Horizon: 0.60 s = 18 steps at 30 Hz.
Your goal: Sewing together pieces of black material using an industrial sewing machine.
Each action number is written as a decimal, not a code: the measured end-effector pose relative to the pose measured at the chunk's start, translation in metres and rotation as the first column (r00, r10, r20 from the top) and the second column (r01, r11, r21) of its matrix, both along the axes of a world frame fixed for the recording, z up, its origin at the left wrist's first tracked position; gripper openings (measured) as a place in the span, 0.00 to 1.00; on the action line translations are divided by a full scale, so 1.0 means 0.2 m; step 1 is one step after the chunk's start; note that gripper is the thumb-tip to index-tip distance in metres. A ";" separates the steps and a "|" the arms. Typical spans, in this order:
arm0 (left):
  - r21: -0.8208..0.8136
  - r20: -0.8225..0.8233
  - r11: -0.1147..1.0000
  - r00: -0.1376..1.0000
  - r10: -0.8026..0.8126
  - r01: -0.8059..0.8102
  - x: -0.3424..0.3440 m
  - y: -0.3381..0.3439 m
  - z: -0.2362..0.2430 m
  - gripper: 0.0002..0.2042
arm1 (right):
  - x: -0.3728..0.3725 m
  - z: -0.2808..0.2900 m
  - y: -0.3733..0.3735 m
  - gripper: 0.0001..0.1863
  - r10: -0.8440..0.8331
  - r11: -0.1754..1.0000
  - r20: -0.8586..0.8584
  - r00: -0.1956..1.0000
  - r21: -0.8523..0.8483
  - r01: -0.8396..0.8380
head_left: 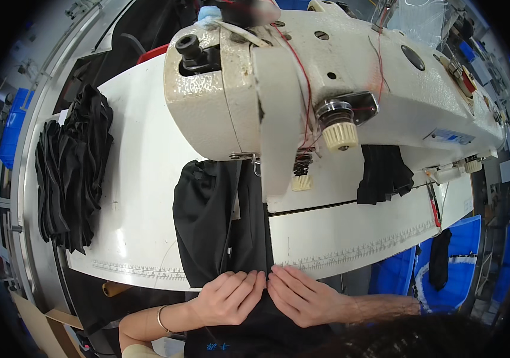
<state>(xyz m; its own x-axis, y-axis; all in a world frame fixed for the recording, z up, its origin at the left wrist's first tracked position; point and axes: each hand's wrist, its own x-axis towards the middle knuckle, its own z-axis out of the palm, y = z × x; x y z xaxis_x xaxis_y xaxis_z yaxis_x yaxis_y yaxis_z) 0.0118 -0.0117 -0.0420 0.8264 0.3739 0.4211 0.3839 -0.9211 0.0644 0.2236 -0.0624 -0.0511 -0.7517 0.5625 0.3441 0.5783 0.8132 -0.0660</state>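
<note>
A black fabric piece [204,221] lies on the white sewing table [141,179], running from beneath the sewing machine head [213,113] to the near edge. My left hand [228,297], with a bangle on its wrist, pinches the near end of the fabric, fingers bent together. Beside it, almost touching, my right hand [302,296] pinches the folded right edge of the same piece. A small pale tag shows in the fold of the fabric. Red thread runs down the front of the machine. The needle is hidden behind a pale upright plate.
A tall pile of black fabric pieces [73,173] sits at the table's left. A smaller black stack [384,174] lies under the machine arm at right, near a red-handled tool [433,204]. Blue bins [460,262] stand beyond the right edge. A ruler scale follows the table's front edge.
</note>
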 end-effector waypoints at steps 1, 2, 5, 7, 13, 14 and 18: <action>-0.004 -0.001 1.000 1.000 -0.002 0.002 0.00 0.00 -0.01 0.11 | 0.00 0.00 0.00 0.18 0.000 1.000 0.000 1.000 0.003 0.000; -0.017 0.026 1.000 1.000 0.004 -0.004 -0.01 0.00 -0.03 0.14 | 0.00 0.00 0.00 0.18 0.001 1.000 -0.001 1.000 0.007 -0.001; -0.053 0.062 0.999 0.998 0.013 -0.009 -0.02 0.00 -0.04 0.17 | 0.00 -0.02 -0.01 0.18 -0.005 1.000 -0.008 1.000 0.008 0.005; -0.079 0.072 0.997 0.997 0.015 -0.009 -0.02 0.00 -0.04 0.17 | 0.00 -0.01 0.00 0.18 -0.005 1.000 -0.007 1.000 0.008 0.005; -0.232 0.096 0.971 0.992 0.084 -0.060 -0.04 0.03 0.00 0.17 | 0.00 -0.01 0.01 0.18 0.019 0.999 0.022 1.000 0.038 -0.020; -0.237 0.119 0.969 0.988 0.099 -0.068 -0.03 0.03 0.02 0.17 | 0.00 -0.01 0.01 0.18 0.022 0.999 0.032 0.999 0.046 -0.024; -0.110 0.026 0.993 0.998 0.049 -0.046 -0.02 0.03 0.05 0.19 | -0.01 -0.01 0.02 0.19 0.043 0.998 0.029 0.999 0.040 -0.044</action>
<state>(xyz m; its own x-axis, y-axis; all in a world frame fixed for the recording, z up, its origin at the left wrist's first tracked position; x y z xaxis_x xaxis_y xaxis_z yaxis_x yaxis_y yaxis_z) 0.0084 -0.0054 -0.0313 0.7948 0.4576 0.3986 0.4239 -0.8886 0.1749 0.2218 -0.0591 -0.0522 -0.7850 0.5150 0.3443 0.5435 0.8393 -0.0163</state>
